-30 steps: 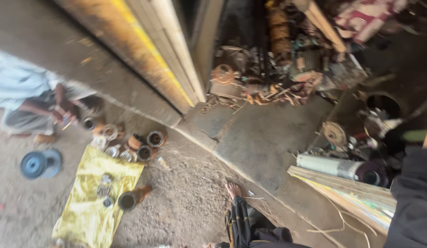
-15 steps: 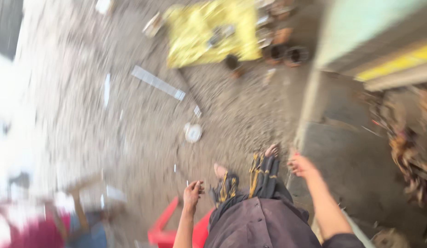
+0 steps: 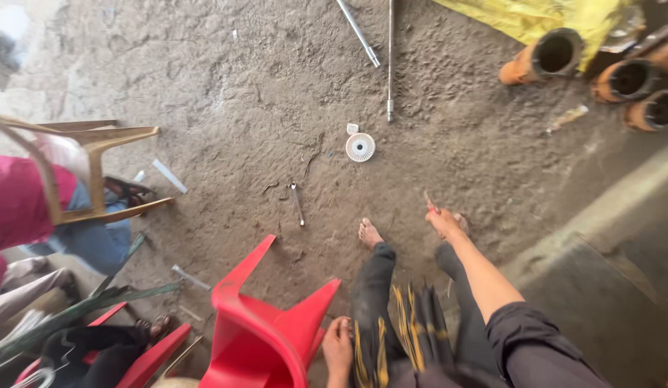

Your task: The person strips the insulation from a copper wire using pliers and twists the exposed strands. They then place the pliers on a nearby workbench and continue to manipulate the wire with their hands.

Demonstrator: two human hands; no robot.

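Observation:
My right hand (image 3: 446,221) reaches down to the dirt floor beside my bare right foot. Its fingers are closed on a small thin red-tipped tool (image 3: 429,202). My left hand (image 3: 338,346) sits low at my side, fingers curled over the edge of a red plastic chair (image 3: 266,323). My bare left foot (image 3: 368,233) stands just ahead of it. On the ground ahead lie a small metal spanner (image 3: 297,204) and a white round slotted disc (image 3: 360,147) with a small white piece (image 3: 353,128) next to it.
Two long metal rods (image 3: 389,61) lie further ahead. A yellow cloth (image 3: 542,18) and three rusty orange cylinders (image 3: 553,56) sit top right by a concrete step (image 3: 600,208). At left a person in pink sits on a wooden chair (image 3: 97,172).
The view has swung down and closer to the floor. My right hand has stretched down to the ground by my foot, and my left hand has dropped onto the red chair's edge.

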